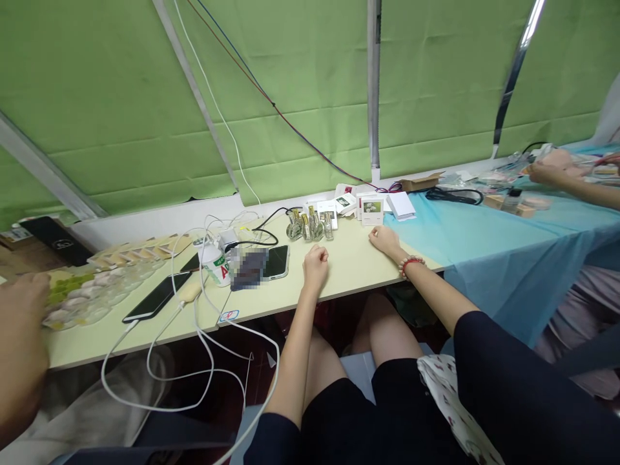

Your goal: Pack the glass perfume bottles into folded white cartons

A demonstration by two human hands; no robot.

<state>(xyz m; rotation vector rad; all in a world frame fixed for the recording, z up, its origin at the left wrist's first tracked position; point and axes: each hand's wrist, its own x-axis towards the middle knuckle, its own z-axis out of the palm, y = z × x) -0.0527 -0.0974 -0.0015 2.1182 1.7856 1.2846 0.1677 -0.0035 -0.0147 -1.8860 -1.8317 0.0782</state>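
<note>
Both your left hand [316,266] and right hand [385,241] seem idle, curled closed, inside the table's [349,261] front edge; grasping needs uncurling.

glass bottles [307,229] | gold-topped, clustered, upright | white box [372,212] | standing, picture-fronted

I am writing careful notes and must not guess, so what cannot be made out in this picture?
All in the head view:
Inside the left hand and right hand: hidden by curled fingers.
Dark shape beside the phone: blurred by pixelation.
Small print on the standing white box: too small.
Co-worker's hand at far left: cut by the picture's left edge.
What the co-worker's hand at far right touches: too small, blurred.
</note>
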